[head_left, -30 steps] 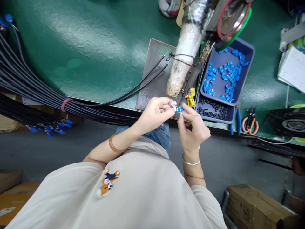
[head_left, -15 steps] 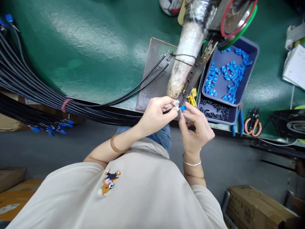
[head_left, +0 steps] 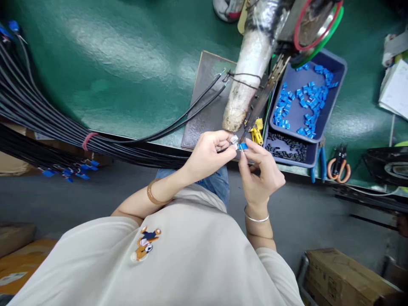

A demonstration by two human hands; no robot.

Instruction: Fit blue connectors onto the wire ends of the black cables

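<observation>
My left hand (head_left: pixel 210 148) pinches a cable end with a whitish-silver piece (head_left: pixel 234 139) showing at the fingertips; most of it is hidden by the fingers. My right hand (head_left: pixel 261 172) is closed at thumb and forefinger on a small blue connector (head_left: pixel 242 145), a thin pale wire beside it. The connector meets the cable end between both hands. Just above them, the dark tip of a soldering iron (head_left: pixel 259 105) points down at the join; I cannot tell whether it touches. Beside it hangs a tube wrapped in clear film (head_left: pixel 240 93).
Blue connectors fill parts of a grey tray (head_left: pixel 338 80), above a lower tray of small black parts (head_left: pixel 287 148). Blue-handled pliers (head_left: pixel 322 161) and orange-handled cutters (head_left: pixel 338 165) lie rightward. A yellow object (head_left: pixel 256 131) is near my right hand. Bundled black cables (head_left: pixel 57 114) run along the left edge.
My right hand has shifted slightly left, bringing the blue connector closer to the cable end. The left hand has hardly moved.
</observation>
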